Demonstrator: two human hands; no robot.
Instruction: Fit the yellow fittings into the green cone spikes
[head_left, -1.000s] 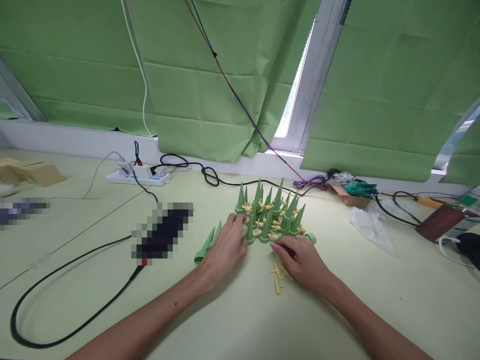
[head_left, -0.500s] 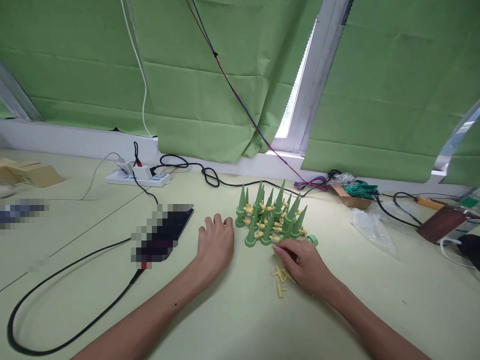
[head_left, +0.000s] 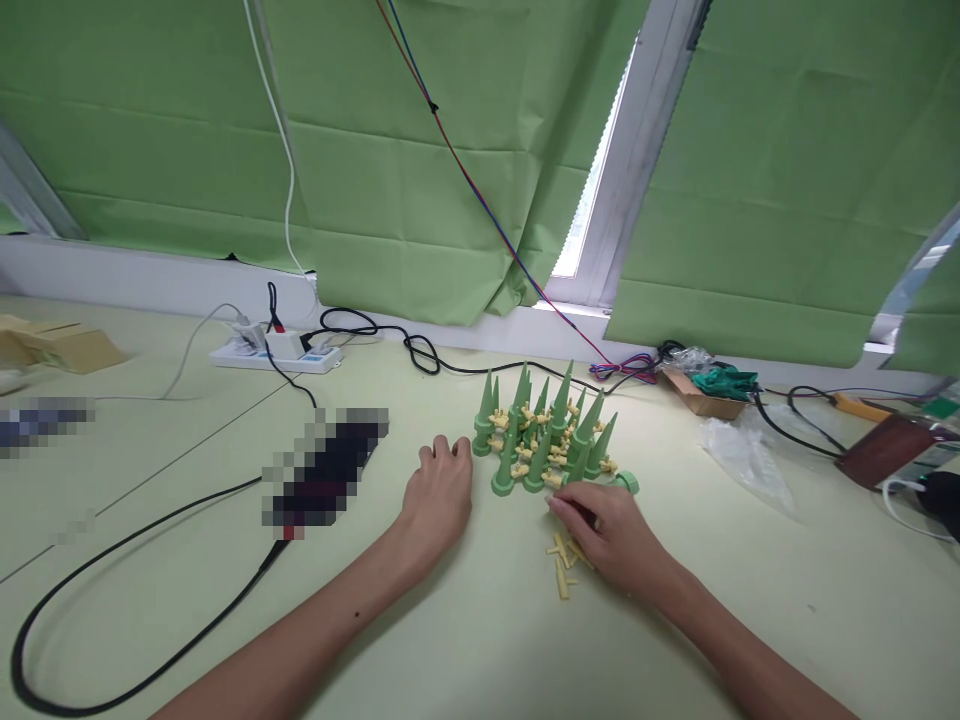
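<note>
Several green pointed cones with round bases stand in a close cluster (head_left: 538,455) on the table. Small yellow branched pieces sit among and between them. My right hand (head_left: 611,525) is at the front right of the cluster, thumb and fingers pinched together beside a cone (head_left: 576,465); what lies between the fingertips is hidden. Just below that hand, a few loose yellow branched pieces (head_left: 562,580) lie on the table. My left hand (head_left: 441,495) rests palm down left of the cones, fingers loosely bent and a little apart, with nothing visible in it.
Left of my left hand lies a dark, blurred device (head_left: 330,475) with a black cable (head_left: 142,515). A white power strip (head_left: 311,360) stands at the back. To the right are a small cardboard box (head_left: 705,398), a clear plastic bag (head_left: 742,460) and a dark red object (head_left: 881,450).
My left hand has shifted slightly right, closer to the cones. The right hand keeps its pinch in nearly the same place.
</note>
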